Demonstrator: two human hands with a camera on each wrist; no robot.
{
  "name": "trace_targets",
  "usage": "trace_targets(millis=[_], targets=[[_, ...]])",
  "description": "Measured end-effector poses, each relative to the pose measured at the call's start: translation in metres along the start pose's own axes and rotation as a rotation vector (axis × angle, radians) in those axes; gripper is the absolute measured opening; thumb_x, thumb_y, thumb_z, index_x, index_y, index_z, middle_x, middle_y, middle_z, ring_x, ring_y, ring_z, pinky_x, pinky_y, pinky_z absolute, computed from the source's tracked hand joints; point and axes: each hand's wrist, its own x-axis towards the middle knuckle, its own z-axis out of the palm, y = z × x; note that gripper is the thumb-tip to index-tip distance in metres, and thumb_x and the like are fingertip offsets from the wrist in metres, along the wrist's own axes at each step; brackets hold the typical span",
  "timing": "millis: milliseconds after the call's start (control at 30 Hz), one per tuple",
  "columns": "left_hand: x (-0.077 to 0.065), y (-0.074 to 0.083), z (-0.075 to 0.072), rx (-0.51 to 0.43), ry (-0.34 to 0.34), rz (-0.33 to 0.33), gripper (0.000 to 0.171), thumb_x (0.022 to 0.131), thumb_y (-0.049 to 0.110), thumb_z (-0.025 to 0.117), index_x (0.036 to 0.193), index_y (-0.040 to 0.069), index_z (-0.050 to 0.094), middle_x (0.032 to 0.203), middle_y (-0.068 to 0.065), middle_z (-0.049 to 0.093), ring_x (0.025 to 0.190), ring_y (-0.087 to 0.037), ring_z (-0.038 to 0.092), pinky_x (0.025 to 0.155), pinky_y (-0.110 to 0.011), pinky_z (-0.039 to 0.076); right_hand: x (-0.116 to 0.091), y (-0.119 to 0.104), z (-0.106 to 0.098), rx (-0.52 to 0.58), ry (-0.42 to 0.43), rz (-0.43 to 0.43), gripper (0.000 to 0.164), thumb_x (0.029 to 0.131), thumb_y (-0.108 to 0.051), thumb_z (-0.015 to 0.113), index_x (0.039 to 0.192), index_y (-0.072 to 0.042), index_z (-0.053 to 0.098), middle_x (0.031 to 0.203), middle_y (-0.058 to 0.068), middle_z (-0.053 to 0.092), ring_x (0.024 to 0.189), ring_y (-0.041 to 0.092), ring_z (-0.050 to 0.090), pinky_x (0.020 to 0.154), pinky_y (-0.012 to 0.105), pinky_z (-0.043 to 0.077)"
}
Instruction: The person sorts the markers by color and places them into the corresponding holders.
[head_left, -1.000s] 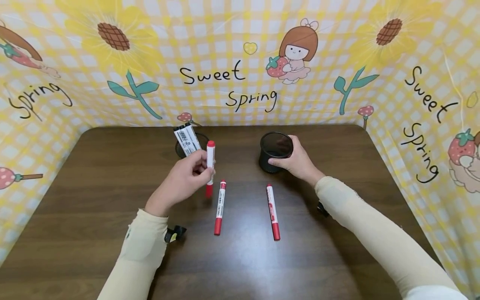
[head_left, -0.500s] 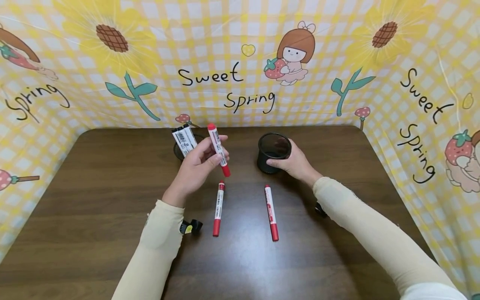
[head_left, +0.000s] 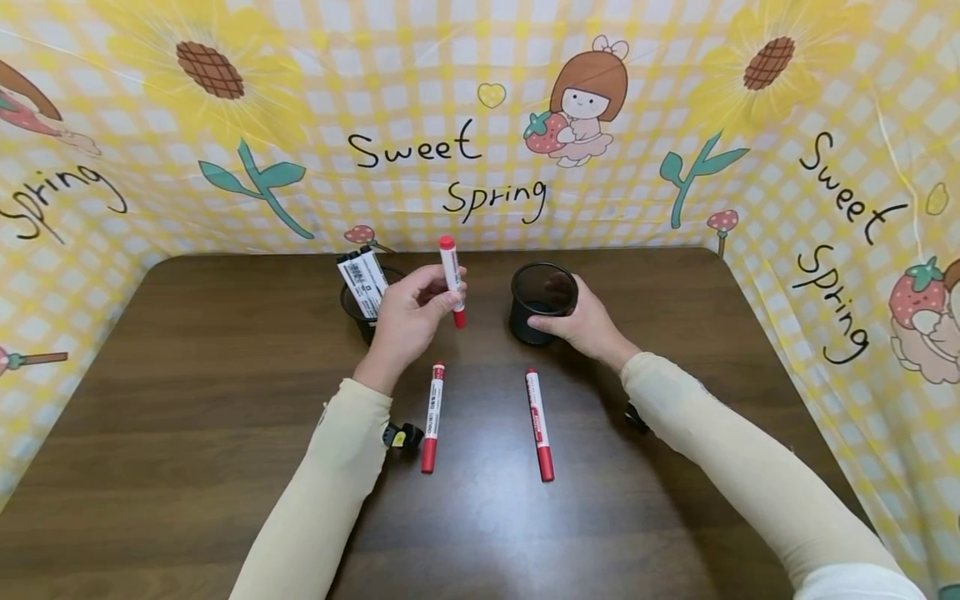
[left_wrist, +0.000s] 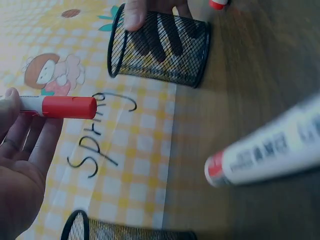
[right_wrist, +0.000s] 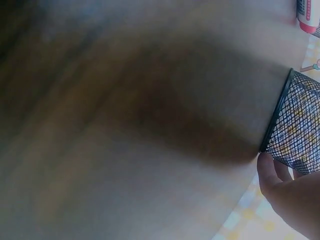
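My left hand (head_left: 408, 325) pinches a red-capped marker (head_left: 452, 268) between thumb and fingers, held nearly upright above the table. The same marker (left_wrist: 70, 106) shows in the left wrist view with its red end pointing right. My right hand (head_left: 588, 323) grips the side of a black mesh pen cup (head_left: 528, 327), thumb near the rim; that cup stands upright with no pens visible inside. In the right wrist view the fingers wrap the cup's mesh wall (right_wrist: 297, 125). Behind the left hand a second mesh cup (head_left: 352, 315), partly hidden, holds several black-and-white markers (head_left: 363, 282).
Two more red markers lie on the brown table (head_left: 210, 400): one left of centre (head_left: 432, 417), the other (head_left: 540, 425) in front of the gripped cup. A yellow checked cloth (head_left: 405, 200) with printed drawings rises behind and beside the table.
My left hand has carried the red marker rightward and away from me, toward the gripped cup, turning it on the way. My right hand keeps its grip on the cup.
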Motion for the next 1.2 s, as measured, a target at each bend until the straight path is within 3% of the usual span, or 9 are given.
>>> trace_targets(millis=[233, 467, 600, 767, 967, 1200], targets=[[0.033, -0.023, 0.023, 0.016, -0.038, -0.005, 0.022, 0.089, 0.006, 0.065, 0.111, 0.003, 0.066, 0.097, -0.006, 0.068, 0.088, -0.016, 0.062, 0.078, -0.030, 0.048, -0.012, -0.033, -0.005, -0.006, -0.023, 0.004, 0.076, 0.077, -0.021, 0.081, 0.135, 0.005, 0.038, 0.131, 0.021, 0.048, 0.120, 0.034, 0.044, 0.098, 0.048, 0.033], [0.055, -0.017, 0.046, -0.025, -0.118, 0.030, 0.021, 0.091, 0.008, 0.063, 0.112, 0.006, 0.064, 0.099, -0.002, 0.066, 0.089, -0.014, 0.060, 0.078, -0.030, 0.047, 0.000, -0.003, -0.003, -0.058, 0.011, -0.008, 0.081, 0.070, -0.040, 0.083, 0.131, -0.005, 0.043, 0.125, 0.008, 0.053, 0.115, 0.021, 0.049, 0.097, 0.040, 0.036], [0.067, -0.025, 0.060, -0.035, -0.135, 0.058, 0.021, 0.090, 0.010, 0.065, 0.111, 0.009, 0.065, 0.095, 0.001, 0.065, 0.085, -0.013, 0.059, 0.075, -0.030, 0.047, 0.003, 0.002, -0.002, -0.064, 0.016, 0.006, 0.082, 0.070, -0.043, 0.083, 0.132, -0.007, 0.043, 0.124, 0.004, 0.053, 0.113, 0.018, 0.049, 0.096, 0.038, 0.037], [0.071, -0.032, 0.071, 0.005, -0.152, 0.033, 0.020, 0.089, 0.012, 0.066, 0.109, 0.010, 0.065, 0.093, 0.004, 0.065, 0.082, -0.012, 0.058, 0.074, -0.029, 0.047, 0.004, 0.003, -0.002, -0.056, 0.015, 0.012, 0.084, 0.068, -0.044, 0.084, 0.133, -0.009, 0.042, 0.121, 0.004, 0.054, 0.110, 0.018, 0.051, 0.094, 0.040, 0.038], [0.071, -0.038, 0.075, 0.067, -0.225, -0.039, 0.022, 0.089, 0.015, 0.068, 0.110, 0.010, 0.066, 0.094, 0.004, 0.064, 0.083, -0.011, 0.057, 0.076, -0.029, 0.047, 0.006, 0.001, -0.003, -0.050, 0.030, -0.001, 0.084, 0.067, -0.045, 0.084, 0.131, -0.011, 0.043, 0.119, 0.003, 0.055, 0.107, 0.018, 0.052, 0.093, 0.038, 0.039], [0.071, -0.038, 0.074, 0.018, -0.311, -0.084, 0.027, 0.089, 0.010, 0.067, 0.115, 0.007, 0.063, 0.104, -0.006, 0.065, 0.091, -0.013, 0.058, 0.082, -0.030, 0.047, 0.006, 0.001, -0.002, -0.058, 0.037, -0.006, 0.079, 0.068, -0.040, 0.085, 0.130, -0.012, 0.044, 0.118, 0.001, 0.055, 0.105, 0.017, 0.052, 0.092, 0.036, 0.040]])
